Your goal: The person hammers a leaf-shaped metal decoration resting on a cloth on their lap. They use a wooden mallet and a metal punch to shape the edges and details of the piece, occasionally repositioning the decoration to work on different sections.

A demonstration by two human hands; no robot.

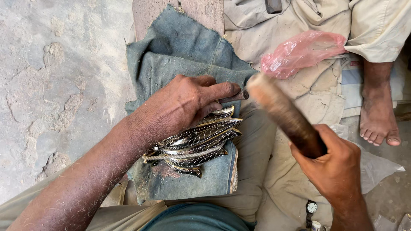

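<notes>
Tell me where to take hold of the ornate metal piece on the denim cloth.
Take the ornate metal piece by its narrow end, bottom left, coming from the lower left. The left hand covers its top, and the right hand swings a wooden handle on the right.

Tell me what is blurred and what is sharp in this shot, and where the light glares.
Head view: the wooden mallet in the right hand is smeared by motion; the left hand and the ornate metal piece are sharp, with bright glints on its silver ridges; light is soft and even.

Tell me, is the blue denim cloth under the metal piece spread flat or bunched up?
Bunched: the denim cloth shows folds and creases beneath the ornate metal piece.
</notes>
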